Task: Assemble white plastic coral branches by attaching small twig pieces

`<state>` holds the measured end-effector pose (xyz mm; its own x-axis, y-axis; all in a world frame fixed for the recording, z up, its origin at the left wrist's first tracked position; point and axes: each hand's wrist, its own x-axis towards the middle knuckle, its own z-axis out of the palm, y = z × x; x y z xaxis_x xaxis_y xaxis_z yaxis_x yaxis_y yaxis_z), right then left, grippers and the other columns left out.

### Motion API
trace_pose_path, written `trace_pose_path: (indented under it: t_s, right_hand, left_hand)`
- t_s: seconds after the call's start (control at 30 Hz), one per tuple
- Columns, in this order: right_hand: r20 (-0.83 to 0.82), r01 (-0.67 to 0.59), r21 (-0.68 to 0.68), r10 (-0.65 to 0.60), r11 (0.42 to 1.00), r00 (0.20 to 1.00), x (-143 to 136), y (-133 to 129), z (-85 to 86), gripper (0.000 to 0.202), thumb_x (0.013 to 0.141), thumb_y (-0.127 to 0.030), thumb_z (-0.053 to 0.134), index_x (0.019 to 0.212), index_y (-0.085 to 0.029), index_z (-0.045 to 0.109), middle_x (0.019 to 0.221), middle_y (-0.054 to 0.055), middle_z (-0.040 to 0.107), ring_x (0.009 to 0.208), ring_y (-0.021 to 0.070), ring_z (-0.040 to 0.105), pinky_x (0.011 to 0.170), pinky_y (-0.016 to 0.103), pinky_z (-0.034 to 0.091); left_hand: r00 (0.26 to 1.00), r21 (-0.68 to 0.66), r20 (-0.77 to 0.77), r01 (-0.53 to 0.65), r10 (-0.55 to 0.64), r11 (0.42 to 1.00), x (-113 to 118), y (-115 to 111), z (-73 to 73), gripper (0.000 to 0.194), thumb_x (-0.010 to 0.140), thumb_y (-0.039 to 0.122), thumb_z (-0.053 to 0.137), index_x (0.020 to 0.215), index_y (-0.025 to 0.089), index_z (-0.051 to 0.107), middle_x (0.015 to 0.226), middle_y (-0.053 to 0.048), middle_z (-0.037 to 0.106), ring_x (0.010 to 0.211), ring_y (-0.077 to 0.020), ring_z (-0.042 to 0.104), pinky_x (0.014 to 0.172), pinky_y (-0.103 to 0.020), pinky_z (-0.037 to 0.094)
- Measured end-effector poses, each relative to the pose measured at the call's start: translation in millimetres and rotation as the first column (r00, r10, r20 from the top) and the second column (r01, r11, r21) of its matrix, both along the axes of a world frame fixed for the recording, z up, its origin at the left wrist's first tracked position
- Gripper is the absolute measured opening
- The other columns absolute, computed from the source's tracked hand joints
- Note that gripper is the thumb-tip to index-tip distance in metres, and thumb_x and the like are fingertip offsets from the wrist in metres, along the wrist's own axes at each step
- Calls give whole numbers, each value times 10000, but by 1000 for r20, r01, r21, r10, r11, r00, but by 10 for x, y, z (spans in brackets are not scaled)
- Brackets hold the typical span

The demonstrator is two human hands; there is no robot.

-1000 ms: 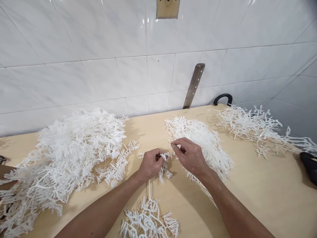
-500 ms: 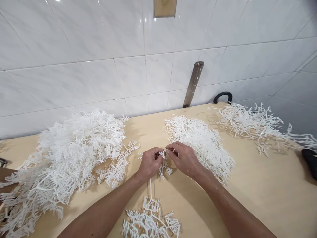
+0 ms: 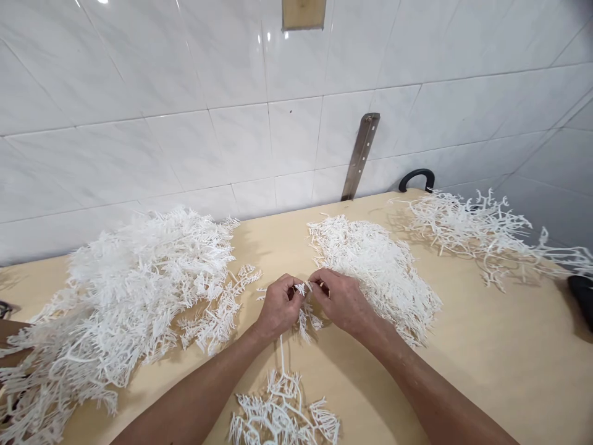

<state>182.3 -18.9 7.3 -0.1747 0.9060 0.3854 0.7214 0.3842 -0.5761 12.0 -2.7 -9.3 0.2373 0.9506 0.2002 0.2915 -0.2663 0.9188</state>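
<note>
My left hand (image 3: 279, 306) is closed in a pinch on a white branched plastic piece (image 3: 300, 288), whose fine tips stick out past the thumb. More of its twigs (image 3: 308, 321) show below the fingers. Close to its right, my right hand (image 3: 337, 295) pinches a thin white sliver (image 3: 310, 283) at the fingertips; whether this is still joined to the piece I cannot tell. Another white branched piece (image 3: 282, 408), with a long stem pointing up toward my left hand, lies on the table below. A heap of short white bits (image 3: 380, 266) sits just beyond my right hand.
On the wooden table (image 3: 486, 358), a large pile of white branched pieces (image 3: 148, 284) fills the left side. Bare white stems (image 3: 486, 228) lie at the far right. A metal bracket (image 3: 361, 157) and a black handle-like loop (image 3: 417, 179) stand by the tiled wall.
The right fingertips have shifted slightly, and a thin white sliver now shows at them. The left hand keeps its pinch; the view has moved a little.
</note>
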Motion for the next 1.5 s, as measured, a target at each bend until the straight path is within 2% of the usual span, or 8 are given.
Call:
trace_pose_path:
  t_s: [0.2,0.43,0.6,0.8,0.9,1.0,1.1,1.5]
  right_hand:
    - [72,54,59,-58,997,996,-83,13,-77,145,871,-116,505,826,-183,626,736,27,689,612,141,595,586,247,396]
    - [99,219,131,-233,967,967,-52,99,-30,166,861,-126,489,757,-180,607,629,25,652,526,145,566,533,255,364]
    - [-27,474,125,-474,872,880,308,163,161,120,855,-254,532,798,-199,623,574,-9,622,491,150,546,585,277,396]
    - [-84,621,178,-617,763,783,609,199,211,141,830,-313,577,864,-184,622,697,44,657,589,192,586,667,336,427]
    - [-89,525,245,-520,815,850,553,164,209,138,868,-282,547,883,-178,636,875,93,685,613,176,594,656,333,454]
    - [-66,209,170,-200,963,977,330,73,219,159,913,-236,511,885,-200,663,879,65,699,623,152,609,624,293,480]
    - [-2,-47,57,47,997,999,80,-21,203,153,911,-181,526,891,-202,676,860,43,697,675,150,620,656,283,486]
    - [67,-27,12,26,1000,997,-62,-21,39,141,911,-140,530,905,-195,660,855,45,703,709,161,634,652,275,461]
  left_hand:
    - [994,23,-97,62,-59,998,0,11,34,112,794,140,512,717,177,585,670,14,559,623,-119,500,606,-232,391]
    - [995,84,-95,13,-5,996,2,-1,23,132,731,71,483,687,187,529,621,33,506,587,-113,449,579,-225,355]
    - [999,70,-45,-17,20,997,-13,-24,-24,110,774,118,512,705,188,560,589,40,486,556,-108,439,554,-216,355]
    - [997,52,-58,-41,44,998,7,-26,-46,105,805,157,532,760,181,624,615,25,545,556,-107,482,554,-219,379]
    - [994,56,-103,-38,44,998,12,-33,-44,121,789,136,541,763,181,650,627,18,574,561,-110,499,554,-220,383]
    - [991,53,-125,-40,47,998,17,-35,-33,149,781,118,543,777,180,678,647,11,604,574,-113,518,566,-223,395]
    - [993,48,-106,-49,54,998,21,-29,-25,180,783,113,538,818,177,703,711,-6,657,614,-121,559,599,-233,424]
    - [997,59,-77,-6,10,998,6,-7,-8,310,699,29,510,867,177,723,744,-6,652,657,-124,562,626,-233,433]
